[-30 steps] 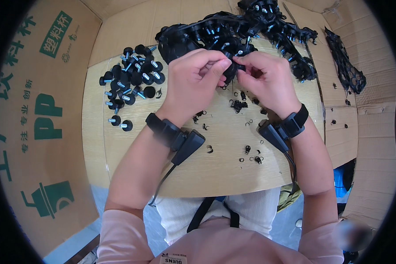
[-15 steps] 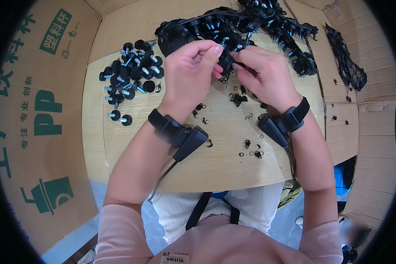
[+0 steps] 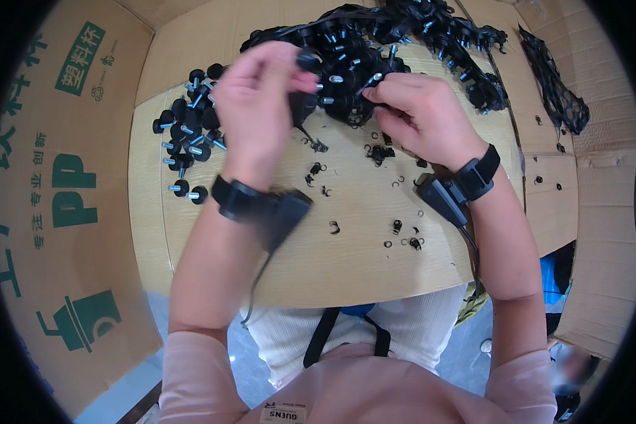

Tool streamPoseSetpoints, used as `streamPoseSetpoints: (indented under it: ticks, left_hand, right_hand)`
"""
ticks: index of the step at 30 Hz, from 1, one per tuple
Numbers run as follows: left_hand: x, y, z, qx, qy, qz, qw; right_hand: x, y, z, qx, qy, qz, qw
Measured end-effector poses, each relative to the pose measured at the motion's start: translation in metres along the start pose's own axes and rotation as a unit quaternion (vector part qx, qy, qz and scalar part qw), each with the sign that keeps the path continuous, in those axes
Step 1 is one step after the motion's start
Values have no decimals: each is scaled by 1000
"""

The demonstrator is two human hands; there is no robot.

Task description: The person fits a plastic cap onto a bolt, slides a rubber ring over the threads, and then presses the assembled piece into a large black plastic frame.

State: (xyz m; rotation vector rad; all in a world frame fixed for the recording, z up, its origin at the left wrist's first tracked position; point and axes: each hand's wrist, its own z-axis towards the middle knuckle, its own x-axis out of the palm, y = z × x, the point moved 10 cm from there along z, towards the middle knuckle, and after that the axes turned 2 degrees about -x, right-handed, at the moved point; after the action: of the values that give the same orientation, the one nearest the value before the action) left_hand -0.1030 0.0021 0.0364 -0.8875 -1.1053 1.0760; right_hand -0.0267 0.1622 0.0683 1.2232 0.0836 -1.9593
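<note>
My left hand, blurred by motion, is over the left part of the table with its fingers closed. At its fingertips is a black round-headed bolt. My right hand is pinched at the near edge of a heap of black plastic strips with black-headed bolts. A silver bolt shank shows beside its fingertips; what they grip is hidden. Left of my left hand lies a pile of loose black-headed bolts, with silver shanks pointing various ways.
Small black rings and scraps are strewn over the wooden table. A black net-like strip lies on the cardboard at the right. Cardboard walls rise on both sides.
My left hand has moved left from beside the right hand, carrying a black-headed bolt. My right hand has stayed almost in place.
</note>
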Motion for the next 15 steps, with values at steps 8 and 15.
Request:
streamPoseSetpoints:
  ticks: [8, 15]
  left_hand:
    - [42, -12, -24, 20, 160, -73, 984]
    - [62, -19, -47, 86, 194, 56, 976]
  right_hand:
    - [-2, -21, -16, 179, 18, 165, 970]
    - [-8, -12, -21, 140, -60, 358, 921]
